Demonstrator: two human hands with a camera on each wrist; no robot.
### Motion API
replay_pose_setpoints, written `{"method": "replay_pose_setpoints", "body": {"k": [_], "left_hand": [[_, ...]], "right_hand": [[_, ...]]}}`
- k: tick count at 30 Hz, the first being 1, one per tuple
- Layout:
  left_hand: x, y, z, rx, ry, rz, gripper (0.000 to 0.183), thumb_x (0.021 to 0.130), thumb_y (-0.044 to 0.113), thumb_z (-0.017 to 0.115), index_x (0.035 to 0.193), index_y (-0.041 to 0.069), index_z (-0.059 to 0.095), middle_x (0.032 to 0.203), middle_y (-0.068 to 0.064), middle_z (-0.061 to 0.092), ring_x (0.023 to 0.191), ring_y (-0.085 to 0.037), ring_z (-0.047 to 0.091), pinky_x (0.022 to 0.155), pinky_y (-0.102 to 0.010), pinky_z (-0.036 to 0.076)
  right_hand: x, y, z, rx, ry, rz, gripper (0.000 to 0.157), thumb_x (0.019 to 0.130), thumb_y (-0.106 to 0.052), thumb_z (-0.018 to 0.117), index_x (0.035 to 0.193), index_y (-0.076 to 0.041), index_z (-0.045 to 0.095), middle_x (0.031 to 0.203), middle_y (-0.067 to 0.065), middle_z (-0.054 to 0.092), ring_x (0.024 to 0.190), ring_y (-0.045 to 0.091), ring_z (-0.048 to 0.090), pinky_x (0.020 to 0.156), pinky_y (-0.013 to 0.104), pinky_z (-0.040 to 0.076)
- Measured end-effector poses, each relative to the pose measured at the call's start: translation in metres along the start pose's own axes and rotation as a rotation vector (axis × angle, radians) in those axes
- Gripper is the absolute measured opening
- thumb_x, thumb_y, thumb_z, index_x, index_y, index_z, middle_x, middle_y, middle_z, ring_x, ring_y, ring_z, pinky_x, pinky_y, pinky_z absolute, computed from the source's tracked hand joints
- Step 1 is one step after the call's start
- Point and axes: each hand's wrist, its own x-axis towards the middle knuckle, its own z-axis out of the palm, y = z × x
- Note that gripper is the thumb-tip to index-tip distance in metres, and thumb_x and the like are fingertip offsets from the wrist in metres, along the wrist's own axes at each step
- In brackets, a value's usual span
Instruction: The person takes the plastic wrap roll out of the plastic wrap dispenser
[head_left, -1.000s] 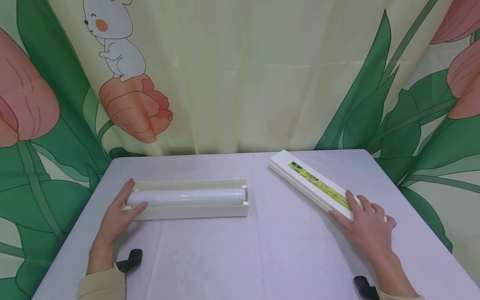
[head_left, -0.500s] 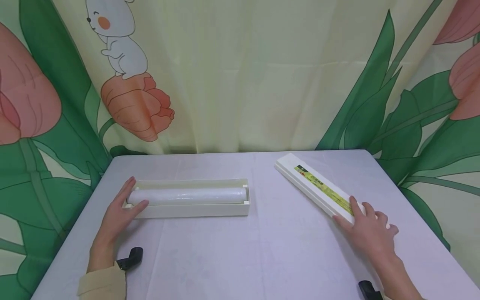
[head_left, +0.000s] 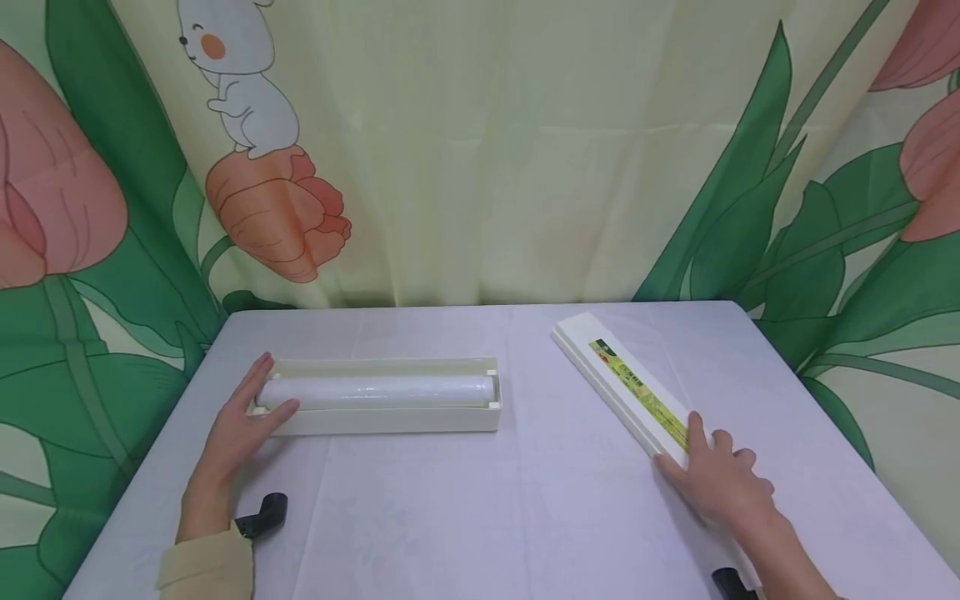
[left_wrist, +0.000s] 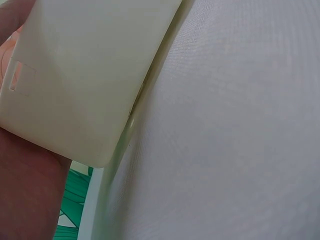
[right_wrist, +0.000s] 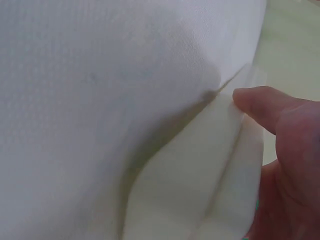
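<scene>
A long white plastic-wrap box [head_left: 390,422] lies lengthwise on the table at centre left, with a roll of clear cling film [head_left: 382,392] inside its open top. My left hand [head_left: 234,433] grips the box's left end, thumb over the front wall and fingers at the back. In the left wrist view the end wall [left_wrist: 90,80] fills the upper left. At the right, my right hand [head_left: 723,483] holds the near end of the long white lid [head_left: 592,333], which bears a yellow-green label [head_left: 639,390]. The right wrist view shows the thumb [right_wrist: 255,102] pressed along the lid's side [right_wrist: 185,175].
A white cloth [head_left: 450,508] covers the table. Behind it hangs a cream curtain [head_left: 487,167] printed with tulips, leaves and a rabbit on a carrot. A black camera mount [head_left: 262,517] sits at my left wrist, another [head_left: 733,583] at my right.
My right hand has shifted slightly left and nearer, and the lid has swung to point more straight away from me. The left hand keeps its hold on the box.
</scene>
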Motion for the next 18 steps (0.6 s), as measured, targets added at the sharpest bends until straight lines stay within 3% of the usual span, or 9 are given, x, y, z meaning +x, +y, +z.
{"method": "replay_pose_setpoints", "body": {"k": [6,11,14,18], "left_hand": [[0.001,-0.001,0.000,-0.001,-0.002,0.003,0.089,0.096,0.031,0.071,0.163,0.013,0.015,0.168,-0.012,0.008,0.152,-0.039,0.002,0.114,-0.072,0.006],[0.000,-0.001,-0.001,-0.005,0.004,0.024,0.088,0.095,0.029,0.072,0.162,0.010,0.018,0.168,-0.013,0.010,0.153,-0.037,0.004,0.116,-0.069,0.006],[0.000,-0.002,-0.001,-0.008,0.001,0.028,0.088,0.095,0.029,0.072,0.162,0.008,0.018,0.168,-0.013,0.010,0.153,-0.037,0.003,0.116,-0.068,0.006],[0.000,-0.001,-0.001,-0.001,-0.003,0.018,0.089,0.095,0.032,0.071,0.162,0.008,0.018,0.168,-0.014,0.010,0.153,-0.038,0.003,0.115,-0.069,0.007]], "right_hand": [[-0.002,-0.004,-0.001,-0.017,0.033,-0.007,0.110,0.089,-0.067,0.059,0.152,0.012,0.015,0.114,0.043,0.036,0.089,0.052,0.044,0.059,0.058,0.046],[0.000,-0.006,-0.002,-0.021,0.060,-0.023,0.113,0.087,-0.068,0.063,0.152,0.013,0.018,0.115,0.045,0.037,0.092,0.056,0.045,0.069,0.075,0.044],[0.001,-0.009,-0.003,-0.020,0.130,-0.055,0.112,0.086,-0.067,0.064,0.152,0.011,0.021,0.124,0.046,0.035,0.102,0.062,0.042,0.077,0.084,0.037],[0.003,-0.020,-0.006,-0.016,0.268,-0.137,0.100,0.089,-0.059,0.066,0.154,0.005,0.026,0.136,0.043,0.034,0.116,0.064,0.038,0.082,0.081,0.036]]}}
